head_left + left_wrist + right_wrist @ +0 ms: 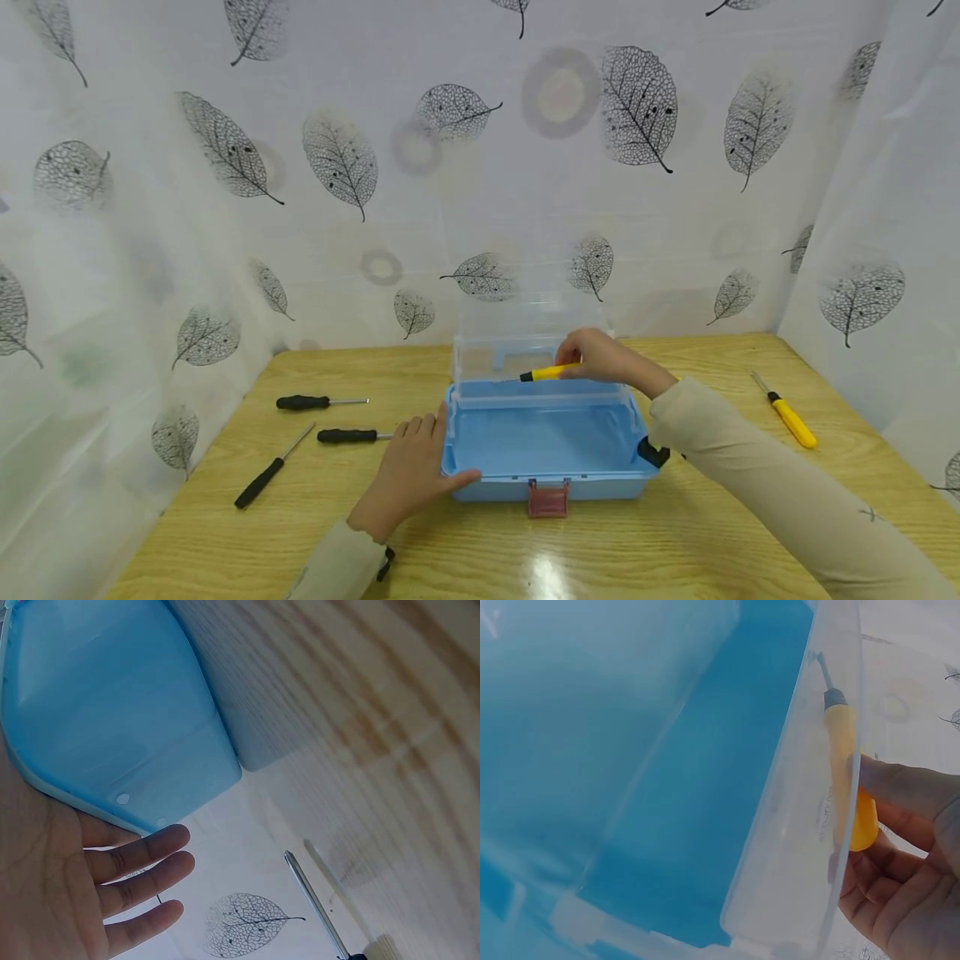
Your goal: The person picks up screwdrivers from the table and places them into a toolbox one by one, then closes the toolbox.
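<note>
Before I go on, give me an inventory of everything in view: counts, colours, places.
Toolbox: one, blue, table centre.
Lid: one, clear, raised at the toolbox's rear.
Latch: one, dull red, toolbox front.
Black-handled screwdrivers: three, black, left of the toolbox.
Yellow-handled screwdrivers: two plainly seen, yellow, one on the table's right side, one held near the lid; perhaps a third, mostly hidden.
Table: one, wood-grained yellow-brown, under the toolbox.
Leaf-print curtain: white, behind and both sides; panel count unclear.
Black pieces: two, near the cuffs, unclear.
Sleeves: two, beige, both arms.
Left grip: one, touching the toolbox's left end.
Right grip: one, pinching a yellow handle.
</note>
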`<move>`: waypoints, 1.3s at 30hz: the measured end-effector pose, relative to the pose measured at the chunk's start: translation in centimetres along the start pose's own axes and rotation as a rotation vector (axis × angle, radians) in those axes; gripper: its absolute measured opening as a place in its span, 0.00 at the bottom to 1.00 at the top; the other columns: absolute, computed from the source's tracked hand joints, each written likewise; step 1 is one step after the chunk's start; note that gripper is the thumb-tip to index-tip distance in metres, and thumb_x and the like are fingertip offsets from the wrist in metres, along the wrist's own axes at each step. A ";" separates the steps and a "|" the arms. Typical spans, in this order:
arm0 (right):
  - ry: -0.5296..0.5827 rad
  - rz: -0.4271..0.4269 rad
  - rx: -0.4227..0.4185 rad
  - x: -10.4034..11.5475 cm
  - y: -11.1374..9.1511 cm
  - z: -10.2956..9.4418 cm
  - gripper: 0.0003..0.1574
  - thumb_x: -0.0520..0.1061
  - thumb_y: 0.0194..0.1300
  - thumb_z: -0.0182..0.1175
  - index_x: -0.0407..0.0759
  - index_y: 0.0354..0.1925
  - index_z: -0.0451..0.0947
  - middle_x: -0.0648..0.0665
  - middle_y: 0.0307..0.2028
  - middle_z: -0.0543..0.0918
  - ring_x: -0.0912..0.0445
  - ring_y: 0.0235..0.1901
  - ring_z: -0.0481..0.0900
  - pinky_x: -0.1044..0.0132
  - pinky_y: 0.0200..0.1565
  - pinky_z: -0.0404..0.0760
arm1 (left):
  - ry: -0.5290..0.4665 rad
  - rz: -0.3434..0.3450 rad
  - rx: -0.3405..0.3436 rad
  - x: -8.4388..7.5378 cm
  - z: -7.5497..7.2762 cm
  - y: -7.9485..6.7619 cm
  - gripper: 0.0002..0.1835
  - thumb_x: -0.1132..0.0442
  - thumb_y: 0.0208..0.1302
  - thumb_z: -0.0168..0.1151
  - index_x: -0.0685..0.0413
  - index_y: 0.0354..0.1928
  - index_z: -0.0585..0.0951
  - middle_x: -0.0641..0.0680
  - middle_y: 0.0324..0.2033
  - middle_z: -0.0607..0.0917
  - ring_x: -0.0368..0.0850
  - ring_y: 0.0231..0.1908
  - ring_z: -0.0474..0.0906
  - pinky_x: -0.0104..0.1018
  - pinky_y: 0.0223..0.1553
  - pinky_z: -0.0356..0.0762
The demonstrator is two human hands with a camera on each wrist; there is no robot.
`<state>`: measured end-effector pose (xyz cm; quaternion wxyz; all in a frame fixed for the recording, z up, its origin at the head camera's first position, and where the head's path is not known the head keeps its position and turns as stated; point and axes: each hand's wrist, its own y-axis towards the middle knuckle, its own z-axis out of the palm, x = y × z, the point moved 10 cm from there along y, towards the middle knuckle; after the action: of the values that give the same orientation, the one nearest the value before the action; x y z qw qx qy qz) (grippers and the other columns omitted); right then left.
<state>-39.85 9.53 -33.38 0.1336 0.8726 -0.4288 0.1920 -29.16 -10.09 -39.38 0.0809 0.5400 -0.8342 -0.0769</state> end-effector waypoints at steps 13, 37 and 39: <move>-0.043 -0.011 0.052 -0.1 -0.1 1.0 0.05 0.37 0.56 0.66 0.37 0.33 0.84 0.45 0.30 0.84 0.59 0.28 0.75 0.67 0.34 0.79 | -0.008 -0.004 0.003 0.1 0.1 0.0 0.57 0.24 0.51 0.51 0.66 0.69 0.59 0.62 0.51 0.78 0.55 0.52 0.75 0.49 0.53 0.74; -0.066 -0.011 0.095 -0.4 0.0 1.6 0.06 0.37 0.56 0.66 0.38 0.35 0.83 0.46 0.28 0.82 0.59 0.28 0.73 0.68 0.33 0.76 | -0.006 -0.005 0.001 0.1 0.1 0.0 0.57 0.24 0.51 0.50 0.66 0.68 0.60 0.62 0.51 0.78 0.55 0.51 0.75 0.49 0.52 0.74; -0.069 -0.008 0.100 -0.4 0.0 1.7 0.06 0.37 0.56 0.66 0.38 0.35 0.83 0.46 0.28 0.82 0.59 0.28 0.73 0.69 0.32 0.76 | -0.004 -0.002 -0.003 0.1 0.1 0.0 0.57 0.23 0.51 0.50 0.66 0.68 0.60 0.62 0.51 0.79 0.55 0.51 0.75 0.49 0.52 0.74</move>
<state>-39.65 9.14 -35.06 0.0760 0.8860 -0.4195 0.1824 -29.24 -10.16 -39.49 0.0801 0.5407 -0.8336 -0.0795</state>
